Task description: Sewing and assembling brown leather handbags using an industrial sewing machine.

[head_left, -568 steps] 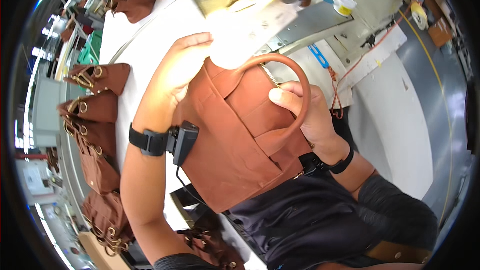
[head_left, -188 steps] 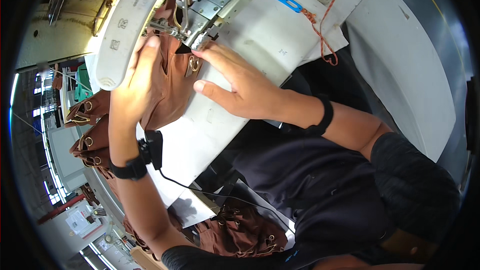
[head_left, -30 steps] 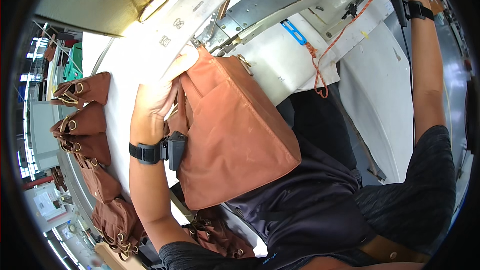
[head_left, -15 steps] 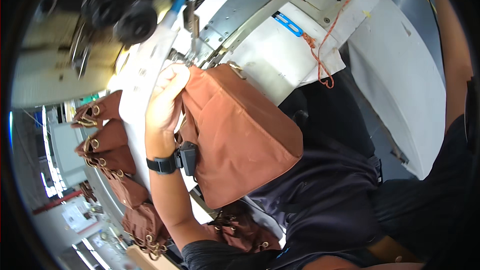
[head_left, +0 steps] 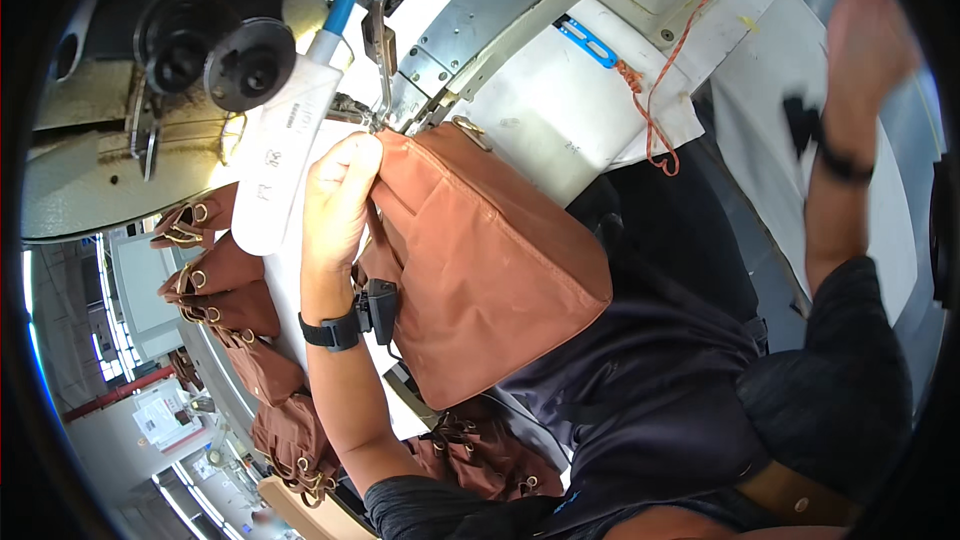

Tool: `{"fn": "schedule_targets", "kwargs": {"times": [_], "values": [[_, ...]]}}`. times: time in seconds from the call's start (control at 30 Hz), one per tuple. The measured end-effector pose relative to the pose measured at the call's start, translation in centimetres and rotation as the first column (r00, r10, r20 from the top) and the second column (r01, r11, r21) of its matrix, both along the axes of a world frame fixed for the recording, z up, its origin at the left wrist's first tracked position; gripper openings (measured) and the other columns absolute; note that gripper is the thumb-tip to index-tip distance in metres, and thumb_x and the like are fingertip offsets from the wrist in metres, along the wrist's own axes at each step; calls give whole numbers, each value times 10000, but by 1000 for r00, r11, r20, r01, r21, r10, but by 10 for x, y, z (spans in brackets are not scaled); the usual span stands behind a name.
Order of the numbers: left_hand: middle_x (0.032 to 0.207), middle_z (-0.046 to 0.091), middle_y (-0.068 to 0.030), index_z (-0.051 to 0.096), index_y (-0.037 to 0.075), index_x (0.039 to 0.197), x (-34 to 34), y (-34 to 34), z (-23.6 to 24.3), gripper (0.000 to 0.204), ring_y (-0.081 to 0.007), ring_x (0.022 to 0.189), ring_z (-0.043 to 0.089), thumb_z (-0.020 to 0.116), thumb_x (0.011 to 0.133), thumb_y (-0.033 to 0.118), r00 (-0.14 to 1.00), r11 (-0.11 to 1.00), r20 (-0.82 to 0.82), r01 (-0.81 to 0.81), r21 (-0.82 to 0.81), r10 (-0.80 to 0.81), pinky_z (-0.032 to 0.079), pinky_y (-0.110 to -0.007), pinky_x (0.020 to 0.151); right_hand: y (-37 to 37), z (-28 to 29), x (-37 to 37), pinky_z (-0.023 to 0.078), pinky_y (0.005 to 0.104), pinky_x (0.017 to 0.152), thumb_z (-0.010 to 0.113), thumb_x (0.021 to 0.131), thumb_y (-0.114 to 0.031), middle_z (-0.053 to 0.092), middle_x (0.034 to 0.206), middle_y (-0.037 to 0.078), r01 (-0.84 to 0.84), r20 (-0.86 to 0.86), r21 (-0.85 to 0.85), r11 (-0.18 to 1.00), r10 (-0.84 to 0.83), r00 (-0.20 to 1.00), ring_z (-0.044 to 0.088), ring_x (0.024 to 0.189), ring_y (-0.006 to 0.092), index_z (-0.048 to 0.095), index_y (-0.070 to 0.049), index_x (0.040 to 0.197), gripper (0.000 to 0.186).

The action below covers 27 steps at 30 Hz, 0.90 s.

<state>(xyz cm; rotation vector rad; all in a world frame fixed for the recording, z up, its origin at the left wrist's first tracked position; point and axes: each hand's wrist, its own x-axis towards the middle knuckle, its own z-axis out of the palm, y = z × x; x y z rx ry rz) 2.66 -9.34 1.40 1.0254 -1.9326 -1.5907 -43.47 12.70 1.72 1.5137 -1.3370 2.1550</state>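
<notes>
A reddish-brown bag (head_left: 480,260) with piped edges lies tilted over my lap and the machine's edge. Its upper corner sits by the metal presser parts of a sewing machine (head_left: 400,105). My left hand (head_left: 342,185) is closed on that corner, thumb and fingers pinching the fabric. A small gold ring (head_left: 470,130) shows on the bag's top edge, near the needle area. Far off to the right, my right hand (head_left: 868,45) is raised away from the bag. Motion smears its fingers, so I cannot see whether it holds anything.
Several more brown bags (head_left: 235,285) with gold rings stand at the left. Near the machine hangs a white curved guard (head_left: 285,160). A blue tool (head_left: 588,42) on an orange cord (head_left: 645,120) lies on the white worktop. Black round knobs (head_left: 250,75) stick out at upper left.
My right arm has swung up into view at the right, its hand blurred. My left hand keeps its hold on the bag's corner, and the bag has hardly moved.
</notes>
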Motion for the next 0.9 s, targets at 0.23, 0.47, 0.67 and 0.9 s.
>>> {"fn": "schedule_targets", "kwargs": {"times": [0.23, 0.47, 0.67, 0.9], "values": [[856, 568, 80, 648, 58, 874, 9, -7, -11, 241, -24, 779, 455, 648, 1060, 210, 1000, 999, -20, -23, 36, 24, 394, -207, 717, -85, -80, 246, 503, 291, 990, 559, 1094, -183, 704, 1219, 77, -836, 652, 286, 469, 544, 528, 651, 1119, 130, 615, 39, 1341, 337], [946, 679, 41, 717, 28, 1036, -8, 9, 32, 132, -38, 861, 577, 699, 1017, 158, 987, 998, 149, 63, -1, -62, 469, -215, 802, -84, -50, 249, 486, 234, 896, 680, 1021, -193, 717, 1034, 9, -976, 855, -54, 210, 515, 64, 629, 958, 54, 710, 19, 1253, 316], [971, 695, 36, 719, 15, 1106, -8, 22, 28, 177, -31, 852, 579, 756, 969, 122, 977, 989, 212, 10, -150, 22, 458, -199, 764, -94, -37, 240, 490, 223, 821, 696, 966, -111, 739, 1006, 32, -974, 839, 14, 226, 528, 135, 644, 899, 59, 711, 53, 1265, 341], [1004, 718, -1, 714, 1, 1120, -16, 28, 31, 195, -61, 865, 616, 757, 965, 111, 994, 996, 108, -8, -85, 17, 503, -231, 800, -99, -31, 234, 493, 219, 789, 690, 933, -76, 738, 931, 36, -964, 828, 115, 238, 513, 225, 643, 853, 60, 734, 53, 1223, 321]]}}
